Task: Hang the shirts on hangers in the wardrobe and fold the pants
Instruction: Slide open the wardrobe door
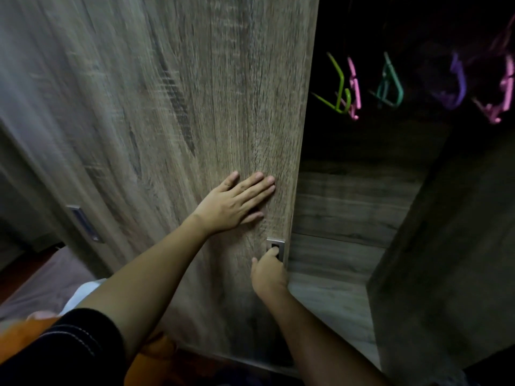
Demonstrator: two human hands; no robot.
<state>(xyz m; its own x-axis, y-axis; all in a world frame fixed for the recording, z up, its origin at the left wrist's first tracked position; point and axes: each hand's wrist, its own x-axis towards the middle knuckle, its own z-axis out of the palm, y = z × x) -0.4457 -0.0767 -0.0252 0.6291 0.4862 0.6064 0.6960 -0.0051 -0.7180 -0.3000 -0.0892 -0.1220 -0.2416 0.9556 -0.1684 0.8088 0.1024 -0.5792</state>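
Observation:
A wood-grain sliding wardrobe door fills the middle of the head view. My left hand presses flat on it with straight fingers, near its right edge. Just below, my right hand hooks its fingers into the recessed metal handle at the door's edge. To the right, the wardrobe's dark interior stands open. Several empty plastic hangers hang there: green, pink, teal, purple and another pink. Orange cloth lies under my left arm at the bottom left.
A second door panel with a metal handle sits at the left. A wooden shelf lies inside the wardrobe, low down. A dark side panel closes the opening on the right. A bed with mauve cover is at lower left.

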